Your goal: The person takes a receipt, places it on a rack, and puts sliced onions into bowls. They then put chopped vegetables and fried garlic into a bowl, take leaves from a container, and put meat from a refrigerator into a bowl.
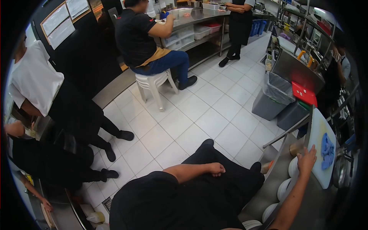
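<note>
My left hand [217, 169] lies over the dark cloth of my lap with its fingers curled in, and nothing shows in it. To the right, my right hand [307, 158] rests at the near edge of a white cutting board [317, 126], fingers stretched out and apart. A crumpled blue cloth [327, 151] lies on the board, just beyond my right fingertips. Below the board, several white bowls [284, 189] and a stack of plates [252, 224] sit on a steel shelf beside my right forearm.
A lined grey bin [272, 96] and a red lid [304, 93] stand ahead right. One person [134, 34] sits on white stacked stools [153, 82] at a steel counter [199, 17]. Another [241, 23] stands beyond; others stand at left. White tiles [180, 126] cover the floor.
</note>
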Tool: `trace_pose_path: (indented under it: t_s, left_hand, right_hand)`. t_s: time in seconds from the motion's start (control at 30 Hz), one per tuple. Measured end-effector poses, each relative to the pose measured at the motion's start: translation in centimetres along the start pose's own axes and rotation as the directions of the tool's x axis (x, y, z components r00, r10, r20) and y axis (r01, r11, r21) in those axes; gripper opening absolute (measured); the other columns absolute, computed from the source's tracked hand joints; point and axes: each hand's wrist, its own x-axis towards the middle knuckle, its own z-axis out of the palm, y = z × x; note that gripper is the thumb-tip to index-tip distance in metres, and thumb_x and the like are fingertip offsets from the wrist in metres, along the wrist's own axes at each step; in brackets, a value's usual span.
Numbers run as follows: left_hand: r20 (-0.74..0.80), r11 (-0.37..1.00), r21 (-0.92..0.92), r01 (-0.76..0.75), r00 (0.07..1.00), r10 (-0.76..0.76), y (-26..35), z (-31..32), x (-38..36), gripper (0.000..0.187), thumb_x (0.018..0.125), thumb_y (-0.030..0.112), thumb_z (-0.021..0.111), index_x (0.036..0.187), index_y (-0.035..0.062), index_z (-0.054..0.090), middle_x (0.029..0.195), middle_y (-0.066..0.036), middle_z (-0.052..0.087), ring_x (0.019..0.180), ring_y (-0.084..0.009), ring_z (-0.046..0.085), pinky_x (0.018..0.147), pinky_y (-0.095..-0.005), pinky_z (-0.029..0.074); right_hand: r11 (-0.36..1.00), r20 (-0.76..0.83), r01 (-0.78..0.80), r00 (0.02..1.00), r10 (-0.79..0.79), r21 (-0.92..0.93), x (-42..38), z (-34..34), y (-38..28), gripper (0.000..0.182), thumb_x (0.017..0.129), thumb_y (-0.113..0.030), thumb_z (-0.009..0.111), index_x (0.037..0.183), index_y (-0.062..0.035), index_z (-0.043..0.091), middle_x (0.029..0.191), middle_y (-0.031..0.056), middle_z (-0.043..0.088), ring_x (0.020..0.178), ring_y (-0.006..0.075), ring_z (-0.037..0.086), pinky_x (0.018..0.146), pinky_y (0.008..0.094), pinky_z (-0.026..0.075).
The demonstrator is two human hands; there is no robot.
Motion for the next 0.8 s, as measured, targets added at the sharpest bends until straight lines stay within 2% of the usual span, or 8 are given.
trace_pose_path:
  t_s: [0.27,0.37,0.47,0.57,0.67,0.77,0.8]
  left_hand:
    - [0.032,0.999,0.041,0.005,0.999,-0.007,0.2,0.3,0.0,0.029,0.094,0.028,0.054,0.113,0.0075,0.061,0.08,-0.004,0.063,0.062,-0.0136,0.058,0.058,-0.0285,0.051]
    - [-0.004,0.999,0.047,-0.013,1.0,0.013,0.5,-0.1,-0.8,0.029,0.094,0.028,0.055,0.113,0.0075,0.061,0.079,-0.004,0.063,0.061,-0.0133,0.058,0.057,-0.0289,0.051]
    - [-0.043,1.0,-0.015,0.025,0.999,-0.025,-0.1,-0.4,-0.5,0.025,0.093,0.027,0.055,0.11,0.0096,0.062,0.078,-0.004,0.065,0.058,-0.0137,0.058,0.055,-0.0306,0.053]
    - [-0.006,0.999,-0.021,0.046,0.999,-0.046,-1.4,-0.2,0.5,0.027,0.093,0.028,0.055,0.112,0.0092,0.062,0.078,-0.005,0.065,0.059,-0.0136,0.059,0.055,-0.0311,0.053]
    - [0.041,0.995,0.095,0.031,0.999,-0.035,-2.6,-0.4,1.4,0.029,0.093,0.03,0.057,0.113,0.0088,0.062,0.079,-0.005,0.065,0.06,-0.0141,0.06,0.056,-0.0308,0.053]
    - [0.025,0.994,0.027,0.11,0.994,-0.11,-2.8,-1.3,2.0,0.03,0.093,0.031,0.057,0.112,0.0084,0.062,0.08,-0.005,0.065,0.062,-0.0146,0.061,0.057,-0.0302,0.054]
    - [0.019,0.989,-0.003,0.145,0.989,-0.144,-2.7,-1.5,2.2,0.031,0.094,0.032,0.057,0.113,0.0084,0.063,0.08,-0.005,0.066,0.063,-0.0146,0.061,0.057,-0.0301,0.054]
  right_hand:
    - [0.999,-0.036,-0.021,0.999,0.02,-0.036,0.4,0.5,-0.4,0.052,0.077,-0.029,0.073,0.124,-0.0106,0.06,0.147,0.021,0.032,0.135,0.0398,0.031,0.106,0.0557,0.029]
    - [0.997,-0.032,-0.022,0.999,0.02,-0.072,0.7,0.3,-1.1,0.052,0.077,-0.029,0.073,0.123,-0.0112,0.06,0.147,0.0223,0.032,0.134,0.0413,0.031,0.105,0.0572,0.03]
    - [0.997,-0.04,-0.004,0.999,0.001,-0.073,0.9,0.6,-1.0,0.051,0.076,-0.029,0.073,0.123,-0.0115,0.06,0.147,0.0228,0.032,0.134,0.0417,0.03,0.104,0.0575,0.03]
    - [0.999,-0.066,0.013,0.998,-0.016,-0.049,0.8,1.2,-0.5,0.049,0.077,-0.028,0.072,0.122,-0.0117,0.061,0.147,0.0226,0.032,0.135,0.0407,0.031,0.105,0.0569,0.03]
    - [1.0,-0.063,0.022,0.998,-0.021,0.015,0.4,0.4,-0.7,0.047,0.077,-0.027,0.072,0.121,-0.0113,0.061,0.146,0.0228,0.033,0.135,0.04,0.031,0.106,0.0564,0.029]
    - [0.999,-0.086,0.028,0.996,-0.026,0.024,0.5,1.0,-0.3,0.047,0.077,-0.025,0.071,0.12,-0.0107,0.061,0.145,0.0245,0.035,0.134,0.0412,0.034,0.107,0.0555,0.029]
    - [0.997,-0.152,0.071,0.986,-0.065,0.036,0.8,1.9,0.1,0.044,0.077,-0.025,0.07,0.117,-0.0098,0.062,0.144,0.0258,0.037,0.132,0.0423,0.036,0.107,0.0547,0.03]
